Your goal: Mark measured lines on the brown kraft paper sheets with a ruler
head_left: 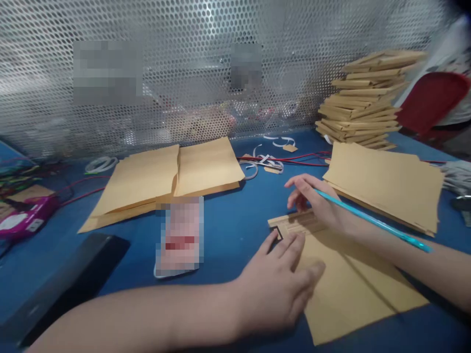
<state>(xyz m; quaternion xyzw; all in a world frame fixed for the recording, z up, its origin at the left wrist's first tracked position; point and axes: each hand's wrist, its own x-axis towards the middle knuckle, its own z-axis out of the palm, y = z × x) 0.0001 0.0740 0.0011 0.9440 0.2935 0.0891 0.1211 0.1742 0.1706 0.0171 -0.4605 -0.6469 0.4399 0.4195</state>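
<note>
On the blue table lie 3 spreads of brown envelopes [172, 179], 1 stack of folded envelopes [364, 105], 1 turquoise pen [371, 220] and 1 black stapler [69, 282].

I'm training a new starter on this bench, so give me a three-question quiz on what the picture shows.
1. True or false: the left hand lies flat on the envelope.
2. What does the right hand hold? A) scissors B) a turquoise pen C) a tape roll
3. Where does the stack of folded envelopes stand?

Key
1. True; the palm presses on its left part.
2. B; the pen slants back over the wrist.
3. At the far right of the blue table, against the perforated metal screen.
</note>
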